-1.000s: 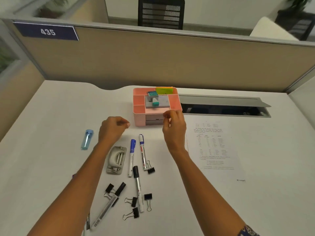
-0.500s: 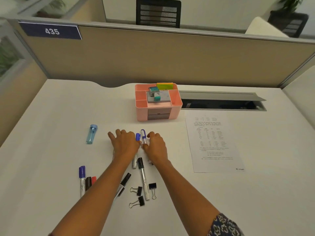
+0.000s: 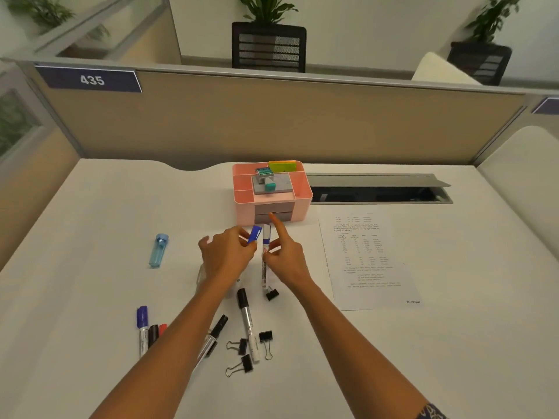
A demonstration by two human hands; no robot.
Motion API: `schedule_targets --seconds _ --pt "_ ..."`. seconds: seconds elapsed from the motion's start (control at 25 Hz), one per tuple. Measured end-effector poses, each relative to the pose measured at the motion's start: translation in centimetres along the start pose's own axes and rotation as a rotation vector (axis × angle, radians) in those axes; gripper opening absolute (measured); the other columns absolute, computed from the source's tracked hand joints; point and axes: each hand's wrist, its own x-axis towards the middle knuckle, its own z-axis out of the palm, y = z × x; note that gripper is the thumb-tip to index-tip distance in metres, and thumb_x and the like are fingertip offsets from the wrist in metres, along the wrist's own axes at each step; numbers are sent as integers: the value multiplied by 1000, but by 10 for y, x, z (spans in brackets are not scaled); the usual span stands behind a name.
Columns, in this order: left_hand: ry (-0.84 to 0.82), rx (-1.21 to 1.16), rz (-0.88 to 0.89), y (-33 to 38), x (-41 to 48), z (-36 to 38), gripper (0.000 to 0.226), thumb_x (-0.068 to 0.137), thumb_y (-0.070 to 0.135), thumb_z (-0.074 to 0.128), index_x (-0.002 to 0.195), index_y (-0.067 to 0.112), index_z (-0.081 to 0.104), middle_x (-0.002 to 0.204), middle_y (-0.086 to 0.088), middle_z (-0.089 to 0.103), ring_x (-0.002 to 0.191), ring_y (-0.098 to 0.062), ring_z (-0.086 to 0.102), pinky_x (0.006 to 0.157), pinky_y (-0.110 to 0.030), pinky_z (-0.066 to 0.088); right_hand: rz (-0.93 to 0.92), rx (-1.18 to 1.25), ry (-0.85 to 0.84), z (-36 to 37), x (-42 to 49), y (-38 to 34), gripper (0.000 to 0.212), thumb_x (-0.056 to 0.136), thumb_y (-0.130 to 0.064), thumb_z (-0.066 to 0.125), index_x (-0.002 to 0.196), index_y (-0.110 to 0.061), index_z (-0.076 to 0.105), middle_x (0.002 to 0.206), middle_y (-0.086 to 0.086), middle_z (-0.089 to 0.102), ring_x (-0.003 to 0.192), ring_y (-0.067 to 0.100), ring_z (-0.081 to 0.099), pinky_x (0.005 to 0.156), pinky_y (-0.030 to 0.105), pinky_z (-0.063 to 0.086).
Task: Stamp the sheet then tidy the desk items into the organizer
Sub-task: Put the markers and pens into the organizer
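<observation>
A pink organizer [image 3: 302,189] stands mid-desk with a stamp [image 3: 264,175], sticky notes [image 3: 282,166] and grey drawers. The printed sheet [image 3: 367,258] lies to its right. My left hand [image 3: 227,258] grips a blue-capped marker [image 3: 254,234], its cap tilted up in front of the organizer. My right hand [image 3: 286,258] pinches a second white marker [image 3: 266,255], its index finger pointing at the drawers. Nearer me lie a black-capped marker [image 3: 246,322], several binder clips [image 3: 242,347] and more markers [image 3: 148,328].
A light-blue stapler-like case [image 3: 158,251] lies on the left of the white desk [image 3: 90,225]. An open cable tray [image 3: 378,192] runs behind the sheet. A beige partition [image 3: 272,122] closes the back. A hole punch is hidden under my left arm.
Both hands came down from the organizer to the two markers and have now lifted them, tips rising toward the organizer. The view tilted up slightly.
</observation>
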Motion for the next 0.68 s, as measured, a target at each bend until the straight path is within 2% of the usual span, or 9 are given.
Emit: schedule_targets --seconds 0.12,0.32,0.4,0.52,0.68 --pt "-1 -192 89 23 3 -8 44 86 39 65 126 27 52 107 -3 71 92 -25 66 85 -41 52 -84 10 72 -27 8 -8 67 87 -17 65 142 -34 31 117 4 63 87 12 59 83 27 54" --pt "28 -340 210 70 11 -23 50 86 32 65 133 25 51 120 -6 66 96 -25 66 82 -34 53 -207 69 146 -68 28 -18 61 88 -25 65 141 -32 36 114 2 65 87 11 62 81 26 55" --pt "32 -363 236 88 18 -30 48 86 29 67 131 23 52 121 -6 65 96 -23 66 79 -31 52 -230 64 169 -84 39 -20 61 87 -24 66 140 -31 37 110 3 65 87 12 63 79 27 56" --pt "48 -398 305 111 34 -41 41 84 26 70 122 22 55 112 -6 68 92 -19 66 74 -26 50 -302 60 203 -107 54 -28 57 87 -20 66 139 -28 41 102 5 69 85 13 66 78 28 57" --pt "83 -411 406 137 58 -51 31 83 22 72 109 18 56 103 -3 71 83 -16 67 64 -19 49 -415 46 253 -133 79 -40 52 88 -15 63 136 -24 44 105 4 69 84 12 65 76 21 53"
